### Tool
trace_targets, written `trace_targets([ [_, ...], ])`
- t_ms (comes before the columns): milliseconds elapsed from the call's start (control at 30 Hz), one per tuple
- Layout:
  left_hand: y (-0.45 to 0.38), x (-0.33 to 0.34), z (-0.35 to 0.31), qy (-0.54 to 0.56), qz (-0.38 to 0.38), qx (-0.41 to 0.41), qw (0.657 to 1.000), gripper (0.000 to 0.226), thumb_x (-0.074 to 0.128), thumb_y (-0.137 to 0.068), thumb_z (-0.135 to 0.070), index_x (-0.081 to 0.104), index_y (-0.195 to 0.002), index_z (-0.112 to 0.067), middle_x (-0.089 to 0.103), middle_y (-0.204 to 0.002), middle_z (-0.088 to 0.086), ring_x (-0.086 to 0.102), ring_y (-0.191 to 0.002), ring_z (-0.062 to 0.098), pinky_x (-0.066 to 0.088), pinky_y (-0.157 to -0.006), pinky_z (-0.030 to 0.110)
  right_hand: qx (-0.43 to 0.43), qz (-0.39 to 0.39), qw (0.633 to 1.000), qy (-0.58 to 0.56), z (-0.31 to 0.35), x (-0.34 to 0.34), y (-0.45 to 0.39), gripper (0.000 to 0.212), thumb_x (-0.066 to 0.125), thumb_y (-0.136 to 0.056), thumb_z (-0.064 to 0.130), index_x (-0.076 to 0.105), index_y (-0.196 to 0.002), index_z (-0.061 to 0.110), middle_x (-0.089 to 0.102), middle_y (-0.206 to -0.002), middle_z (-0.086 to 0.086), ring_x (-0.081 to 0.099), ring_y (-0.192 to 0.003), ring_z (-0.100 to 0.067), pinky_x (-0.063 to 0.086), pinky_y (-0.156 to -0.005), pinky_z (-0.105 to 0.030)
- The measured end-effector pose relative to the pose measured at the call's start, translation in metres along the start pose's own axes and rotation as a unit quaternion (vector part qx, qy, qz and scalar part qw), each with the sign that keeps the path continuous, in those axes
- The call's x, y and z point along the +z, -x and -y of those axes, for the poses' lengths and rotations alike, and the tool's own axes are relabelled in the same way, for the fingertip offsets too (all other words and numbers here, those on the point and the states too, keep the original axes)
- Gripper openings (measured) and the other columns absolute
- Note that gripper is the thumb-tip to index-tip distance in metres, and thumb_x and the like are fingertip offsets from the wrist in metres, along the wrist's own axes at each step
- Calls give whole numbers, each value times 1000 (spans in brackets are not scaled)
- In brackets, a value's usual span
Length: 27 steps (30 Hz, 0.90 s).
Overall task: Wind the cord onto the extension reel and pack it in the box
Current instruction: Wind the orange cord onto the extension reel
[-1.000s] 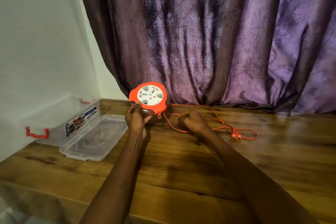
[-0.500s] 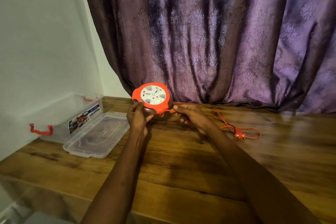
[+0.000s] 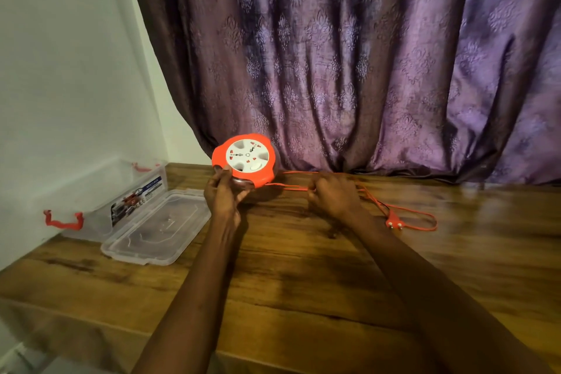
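My left hand (image 3: 224,196) grips the extension reel (image 3: 245,159) from below, fingers curled round its lower edge and thumb up against the orange rim, so the reel stands tilted with its white socket face turned toward me. It sits at the far side of the wooden table (image 3: 303,276), just in front of the purple curtain (image 3: 349,64).

My right hand (image 3: 334,196) is to the right of the reel, fingers curled in — it pinches the orange cord (image 3: 291,187) where it leaves the reel. Between the reel and that hand the cord runs in near-straight lines just above the tabletop. Past my right hand the cord trails farther right across the wood, bends into a loose loop and ends at the orange plug (image 3: 394,219), which lies flat on the table with its two pins pointing toward me.

At the left, against the white wall (image 3: 60,70), the clear plastic box (image 3: 100,203) stands open, with red clip handles at its ends and a printed label on its side. Its clear lid (image 3: 158,226) lies flat on the table just beside it, on the near-right side — touching or nearly so, I cannot tell which. The reel is well apart from the box.
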State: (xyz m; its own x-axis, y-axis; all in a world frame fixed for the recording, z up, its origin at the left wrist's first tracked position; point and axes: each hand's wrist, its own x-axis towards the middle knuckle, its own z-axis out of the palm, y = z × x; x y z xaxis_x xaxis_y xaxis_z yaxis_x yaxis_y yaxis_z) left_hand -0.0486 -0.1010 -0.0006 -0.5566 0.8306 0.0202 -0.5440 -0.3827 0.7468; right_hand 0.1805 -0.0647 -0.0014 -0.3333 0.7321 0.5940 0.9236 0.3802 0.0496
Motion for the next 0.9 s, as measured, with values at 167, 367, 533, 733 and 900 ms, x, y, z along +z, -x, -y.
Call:
trace_targets([
  [167,-3,0,3,-10,22,-2,1000,18,71,-92,-23,69,-110,-18,71,-124,8,69,-111,29,61,-59,36,26,-121,992,0,-6,8,5,22,68,-82,37,62,-93,18,71,-84,-8,67,-75,-33,49,-59,-36],
  [367,-4,-1,2,-32,69,-3,997,21,68,-94,-25,68,-113,-18,73,-118,7,69,-110,26,61,-61,36,5,65,984,-166,-19,14,10,23,66,-83,43,62,-102,30,73,-91,7,67,-90,-17,50,-77,-34],
  [533,-4,0,3,-109,91,13,990,21,68,-94,-30,69,-112,-19,73,-115,8,68,-104,25,56,-62,31,43,58,925,-374,-29,-6,1,15,60,-86,32,66,-100,32,72,-75,7,67,-68,-7,50,-67,-29],
  [733,-1,2,5,-174,167,42,970,13,65,-96,-29,71,-105,-22,73,-91,1,66,-74,16,54,-52,25,-189,-80,971,-119,-22,-40,-18,32,53,-96,31,60,-127,33,60,-118,5,56,-104,-15,46,-87,-32],
  [900,3,5,12,-158,205,29,965,30,70,-93,-30,69,-117,-12,64,-95,24,54,-70,25,50,-59,34,-298,-9,953,47,-5,-51,-25,44,56,-92,34,52,-135,42,46,-146,-3,52,-119,-27,41,-89,-42],
])
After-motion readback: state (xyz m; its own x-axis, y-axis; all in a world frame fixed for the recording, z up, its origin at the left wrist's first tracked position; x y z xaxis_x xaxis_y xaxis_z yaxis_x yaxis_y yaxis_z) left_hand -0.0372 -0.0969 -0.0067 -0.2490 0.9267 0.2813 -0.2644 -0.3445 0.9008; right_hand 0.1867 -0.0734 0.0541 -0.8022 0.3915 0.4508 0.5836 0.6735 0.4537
